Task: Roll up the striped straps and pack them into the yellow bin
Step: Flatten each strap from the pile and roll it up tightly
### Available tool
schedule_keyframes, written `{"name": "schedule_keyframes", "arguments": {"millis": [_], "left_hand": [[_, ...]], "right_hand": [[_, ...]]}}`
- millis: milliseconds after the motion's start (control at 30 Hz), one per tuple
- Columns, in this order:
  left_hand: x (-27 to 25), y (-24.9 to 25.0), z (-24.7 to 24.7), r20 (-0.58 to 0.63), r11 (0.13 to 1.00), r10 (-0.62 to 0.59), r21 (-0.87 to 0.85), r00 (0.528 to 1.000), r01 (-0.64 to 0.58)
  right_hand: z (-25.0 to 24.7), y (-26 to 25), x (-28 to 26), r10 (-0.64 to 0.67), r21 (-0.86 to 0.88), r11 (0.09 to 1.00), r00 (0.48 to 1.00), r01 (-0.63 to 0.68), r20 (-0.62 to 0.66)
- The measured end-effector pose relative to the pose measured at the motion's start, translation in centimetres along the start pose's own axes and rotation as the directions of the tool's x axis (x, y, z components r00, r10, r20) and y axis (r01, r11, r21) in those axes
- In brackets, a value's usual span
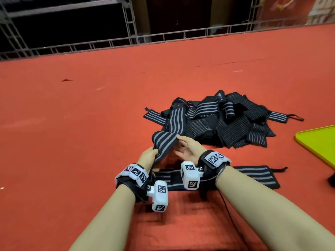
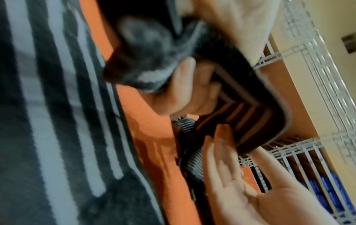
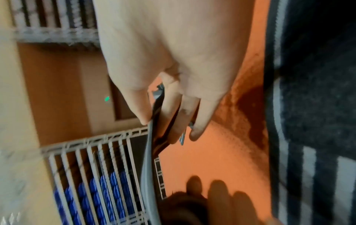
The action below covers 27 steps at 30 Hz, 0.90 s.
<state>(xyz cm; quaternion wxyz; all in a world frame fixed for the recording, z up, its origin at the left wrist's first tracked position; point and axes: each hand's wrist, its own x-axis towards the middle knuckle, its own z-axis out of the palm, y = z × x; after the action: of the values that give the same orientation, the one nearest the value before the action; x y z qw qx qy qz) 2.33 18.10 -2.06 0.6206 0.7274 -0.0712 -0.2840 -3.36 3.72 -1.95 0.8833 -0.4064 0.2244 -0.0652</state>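
Note:
A black strap with grey stripes (image 1: 166, 140) is held up off the red table, its far end trailing into the pile of straps (image 1: 226, 122). My left hand (image 1: 147, 156) grips the strap's near end, and the left wrist view shows its fingers (image 2: 185, 91) curled round the fuzzy tip (image 2: 144, 53). My right hand (image 1: 183, 145) pinches the strap (image 3: 148, 167) between thumb and fairly straight fingers (image 3: 173, 129). Another strap (image 1: 253, 175) lies flat under my wrists. A corner of the yellow bin (image 1: 320, 142) shows at the right edge.
The red cloth table (image 1: 72, 124) stretches bare to the left and far side. A metal truss rail (image 1: 163, 36) runs along the far edge. A small black object (image 1: 331, 178) sits at the right edge below the bin.

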Motion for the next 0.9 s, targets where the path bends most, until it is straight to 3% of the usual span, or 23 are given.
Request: {"name": "schedule_keyframes", "arguments": {"millis": [167, 267, 333, 467, 533, 667, 800, 900], "left_hand": [[-1.5, 0.0, -2.1, 0.059, 0.994, -0.088, 0.066, 0.994, 0.084], [-2.3, 0.6, -2.2, 0.108, 0.997, -0.074, 0.028, 0.991, 0.071], [-2.4, 1.1, -2.6, 0.086, 1.000, -0.022, -0.011, 0.996, 0.023], [-1.6, 1.0, -4.6, -0.154, 0.998, 0.062, 0.035, 0.986, -0.057], [-0.9, 0.3, -5.4, -0.219, 0.994, 0.089, 0.087, 0.972, -0.072], [-0.9, -0.2, -5.2, -0.204, 0.964, 0.197, 0.220, 0.959, -0.152], [-1.3, -0.5, -4.6, -0.181, 0.933, 0.225, 0.322, 0.957, -0.159], [-1.6, -0.5, -4.3, -0.159, 0.911, 0.262, 0.368, 0.952, -0.189]], "right_hand": [[1.4, 0.2, -0.5, 0.096, -0.005, 0.995, 0.994, -0.096, -0.061], [2.2, 0.6, -0.8, 0.143, 0.032, 0.989, 0.988, -0.141, -0.054], [2.2, 0.2, -1.2, 0.112, 0.049, 0.993, 0.992, -0.109, -0.063], [0.6, -1.7, -2.4, -0.006, 0.209, 0.977, 0.995, 0.027, -0.102], [-0.6, -2.9, -3.2, -0.066, 0.301, 0.948, 0.991, 0.099, -0.117], [-2.4, -5.2, -5.4, -0.110, 0.289, 0.945, 0.981, 0.153, -0.160], [-2.5, -6.8, -7.8, -0.116, 0.285, 0.946, 0.982, 0.155, -0.148], [-2.6, -7.8, -8.5, -0.186, 0.310, 0.921, 0.965, 0.236, -0.183]]}}
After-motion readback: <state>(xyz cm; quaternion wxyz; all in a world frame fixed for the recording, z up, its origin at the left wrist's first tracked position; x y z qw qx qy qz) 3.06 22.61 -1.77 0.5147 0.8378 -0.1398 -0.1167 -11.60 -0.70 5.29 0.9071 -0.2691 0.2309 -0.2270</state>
